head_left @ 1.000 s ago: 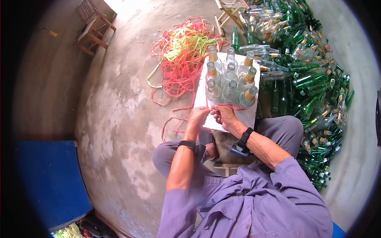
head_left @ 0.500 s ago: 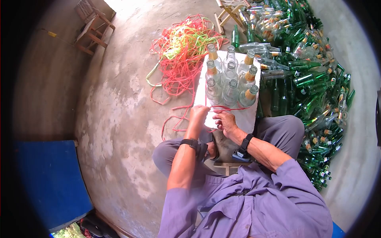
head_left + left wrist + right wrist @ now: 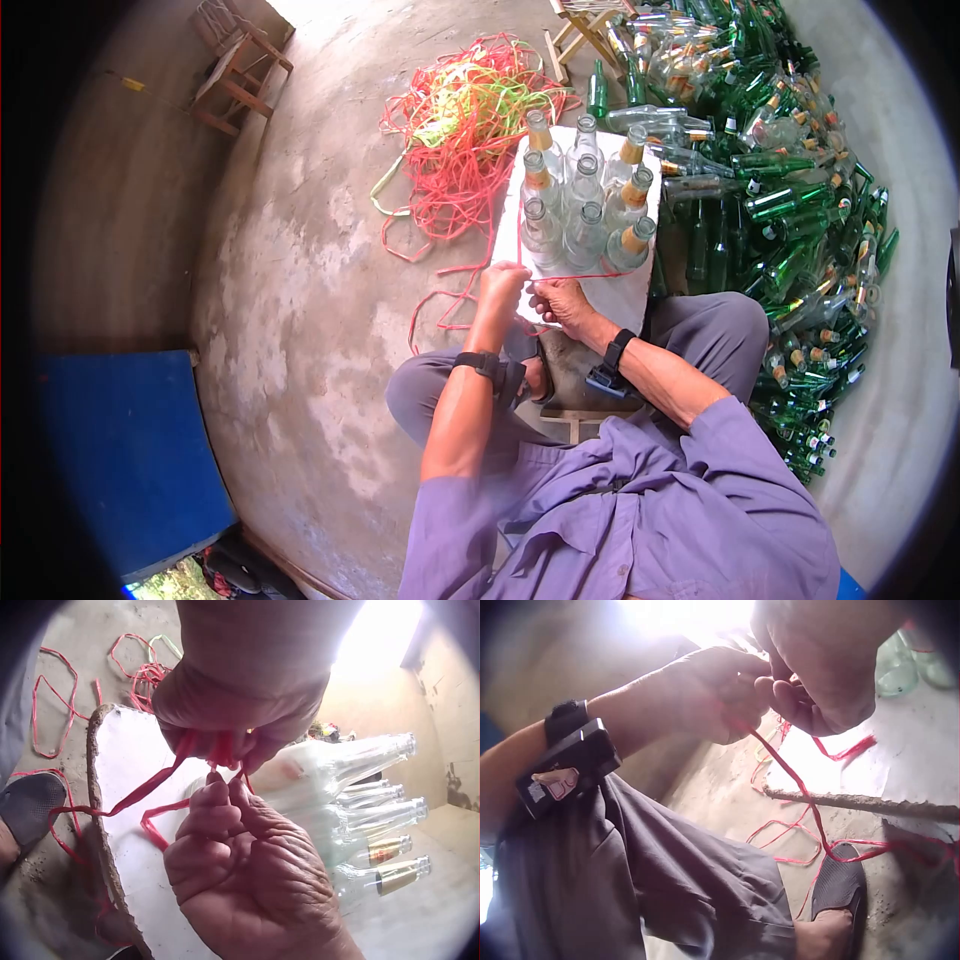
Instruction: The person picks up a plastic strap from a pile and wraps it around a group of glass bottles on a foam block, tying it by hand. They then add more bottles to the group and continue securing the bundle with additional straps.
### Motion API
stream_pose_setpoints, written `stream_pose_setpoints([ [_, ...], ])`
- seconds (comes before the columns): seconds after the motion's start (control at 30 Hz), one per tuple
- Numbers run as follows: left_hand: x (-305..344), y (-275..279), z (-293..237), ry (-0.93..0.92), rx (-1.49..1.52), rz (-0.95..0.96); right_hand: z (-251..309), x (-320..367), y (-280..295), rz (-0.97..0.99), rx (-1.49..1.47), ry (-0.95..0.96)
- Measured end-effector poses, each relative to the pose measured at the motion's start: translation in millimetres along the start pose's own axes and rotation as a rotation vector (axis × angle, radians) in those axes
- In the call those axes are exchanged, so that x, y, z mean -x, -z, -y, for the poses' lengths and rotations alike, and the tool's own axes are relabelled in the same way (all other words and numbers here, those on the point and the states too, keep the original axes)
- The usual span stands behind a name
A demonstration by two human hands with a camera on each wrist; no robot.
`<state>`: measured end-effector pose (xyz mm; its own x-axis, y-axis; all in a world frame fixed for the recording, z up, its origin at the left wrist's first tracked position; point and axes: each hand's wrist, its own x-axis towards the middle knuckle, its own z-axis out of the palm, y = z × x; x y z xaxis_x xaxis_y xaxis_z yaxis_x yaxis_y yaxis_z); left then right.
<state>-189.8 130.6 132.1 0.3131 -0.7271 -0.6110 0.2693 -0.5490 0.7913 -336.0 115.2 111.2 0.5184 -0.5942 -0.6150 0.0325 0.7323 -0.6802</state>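
Note:
Several clear glass bottles [image 3: 585, 205] stand upright in a tight block on a white board [image 3: 615, 300]. Red plastic twine [image 3: 590, 276] runs along the front of the block near the bottle bases. At the block's near left corner, my left hand [image 3: 503, 285] grips the twine in curled fingers, a loose tail [image 3: 142, 791] hanging from it. Close beside it, my right hand [image 3: 565, 305] pinches the twine between thumb and forefinger [image 3: 214, 793], just under the left fingers. A short red end [image 3: 154, 829] sticks out by the right hand. The crossing of the strands is hidden between the fingers.
A heap of red and yellow-green twine [image 3: 465, 140] lies on the floor beyond the board's left side. Green and clear bottles [image 3: 780, 200] are piled along the right. A wooden chair [image 3: 240, 80] stands far left, and a blue panel [image 3: 130, 450] is nearer.
The right hand drew back slightly with its fingers spread, then returned to pinch the twine beside the left hand. The front strand now lies straighter. The left hand has hardly moved.

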Motion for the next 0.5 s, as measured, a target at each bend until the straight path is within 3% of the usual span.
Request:
stream_pose_setpoints([
  [0.23,-8.0,6.4,0.8,0.043,0.302,-0.047,-0.7,-3.0,-15.1,-0.068,-0.059,0.003],
  [0.5,-33.3,18.1,11.0,0.047,0.351,-0.001,5.2,-12.8,-23.4,-0.092,-0.173,-0.023],
])
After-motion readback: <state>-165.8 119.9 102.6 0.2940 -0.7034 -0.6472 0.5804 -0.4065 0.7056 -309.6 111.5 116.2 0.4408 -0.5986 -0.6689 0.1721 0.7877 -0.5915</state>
